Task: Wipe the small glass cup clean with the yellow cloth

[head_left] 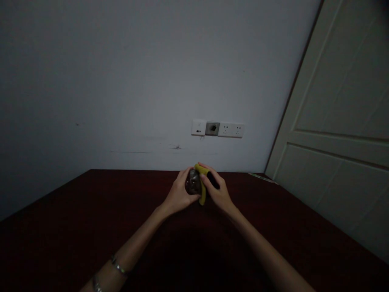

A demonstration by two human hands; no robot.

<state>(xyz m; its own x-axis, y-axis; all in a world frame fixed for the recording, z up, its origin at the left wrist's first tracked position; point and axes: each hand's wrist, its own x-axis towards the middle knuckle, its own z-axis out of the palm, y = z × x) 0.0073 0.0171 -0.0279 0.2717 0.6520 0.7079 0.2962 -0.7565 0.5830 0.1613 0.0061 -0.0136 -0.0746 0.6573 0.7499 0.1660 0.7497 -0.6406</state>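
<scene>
In the head view, both hands are close together above the dark red table point(91, 211). My left hand point(178, 194) curls round a dark, shiny, rounded object point(193, 182) that looks see-through, perhaps a glass or clear plastic container; its exact kind cannot be made out. My right hand point(219, 194) grips a soft-looking yellow piece point(203, 196), possibly a sponge or cloth, which presses against the right side of the shiny object. A black patch point(213, 180) shows between my right thumb and fingers. Fingers cover part of both objects, and the light is dim.
A pale wall point(136, 81) rises behind the table's far edge. White sockets point(231, 130) and a grey outlet plate point(212, 128) are set in it. A panelled door point(340, 121) stands at the right. A thin strip point(261, 177) lies at the table's far right edge.
</scene>
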